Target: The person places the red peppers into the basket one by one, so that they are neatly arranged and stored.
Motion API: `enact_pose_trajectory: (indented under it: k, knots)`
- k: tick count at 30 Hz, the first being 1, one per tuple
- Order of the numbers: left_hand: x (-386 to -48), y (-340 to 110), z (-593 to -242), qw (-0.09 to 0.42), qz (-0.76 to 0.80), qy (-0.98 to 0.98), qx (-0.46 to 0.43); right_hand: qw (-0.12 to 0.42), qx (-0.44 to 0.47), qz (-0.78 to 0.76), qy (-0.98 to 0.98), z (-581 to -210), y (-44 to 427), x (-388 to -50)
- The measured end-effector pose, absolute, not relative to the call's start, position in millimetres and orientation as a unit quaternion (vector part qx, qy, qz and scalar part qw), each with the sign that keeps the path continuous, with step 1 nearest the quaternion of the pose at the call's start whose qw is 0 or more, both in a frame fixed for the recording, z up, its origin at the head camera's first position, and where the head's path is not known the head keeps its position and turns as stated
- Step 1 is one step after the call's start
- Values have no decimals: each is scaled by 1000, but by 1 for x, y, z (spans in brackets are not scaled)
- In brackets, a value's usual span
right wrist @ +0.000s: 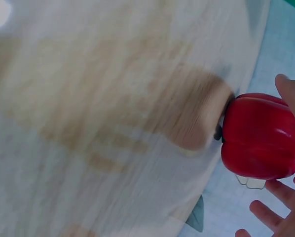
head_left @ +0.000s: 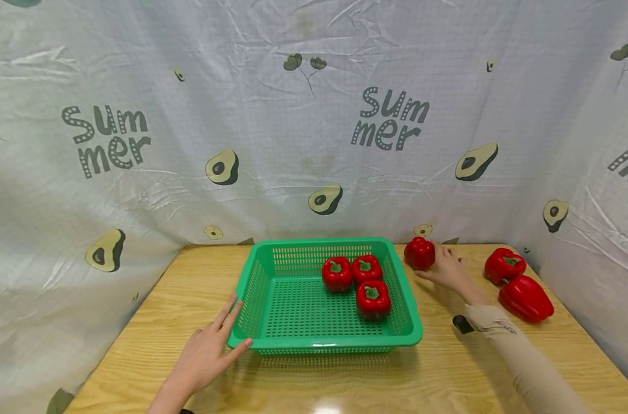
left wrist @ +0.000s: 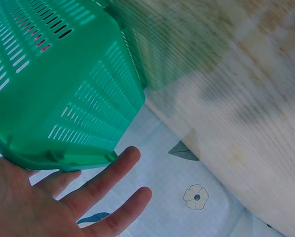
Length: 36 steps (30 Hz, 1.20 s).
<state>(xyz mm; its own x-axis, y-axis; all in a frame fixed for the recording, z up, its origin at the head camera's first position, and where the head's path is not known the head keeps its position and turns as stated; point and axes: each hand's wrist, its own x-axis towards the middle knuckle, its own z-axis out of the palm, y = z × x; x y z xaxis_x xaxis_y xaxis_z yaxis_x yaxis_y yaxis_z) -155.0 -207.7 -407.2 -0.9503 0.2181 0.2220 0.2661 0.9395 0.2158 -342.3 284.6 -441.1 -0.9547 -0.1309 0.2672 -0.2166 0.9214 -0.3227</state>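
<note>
A green plastic basket with slotted walls stands on the wooden table, with 3 red bell peppers upright in its right half. My left hand rests on the basket's near left corner, fingers extended along the rim; in the left wrist view the hand has its fingers spread past the rim. Right of the basket's far corner, my right hand holds another red bell pepper, lobed end up. In the right wrist view thumb and fingers lie on opposite sides of this pepper, its stem end facing the table.
Two more red bell peppers, one with its stem showing and one on its side, lie at the table's right edge. A printed cloth hangs behind and beside the wooden table.
</note>
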Motion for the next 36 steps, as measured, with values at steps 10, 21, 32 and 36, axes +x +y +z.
enact_pose_trajectory:
  k: [10, 21, 32, 36]
  knots:
    - [-156, -208, -407, 96, -122, -980, -122, 74, 56, 222, -971, -442, 281, -363]
    - [-154, -207, -409, 108, -118, -979, -125, 71, 28, 233, -969, -449, 277, -368]
    - [-154, -206, -411, 110, -121, -978, -128, 94, 25, 233, -968, -452, 276, -365]
    - [-154, -207, -411, 116, -122, -977, -128, 121, 44, 229, -965, -452, 278, -363]
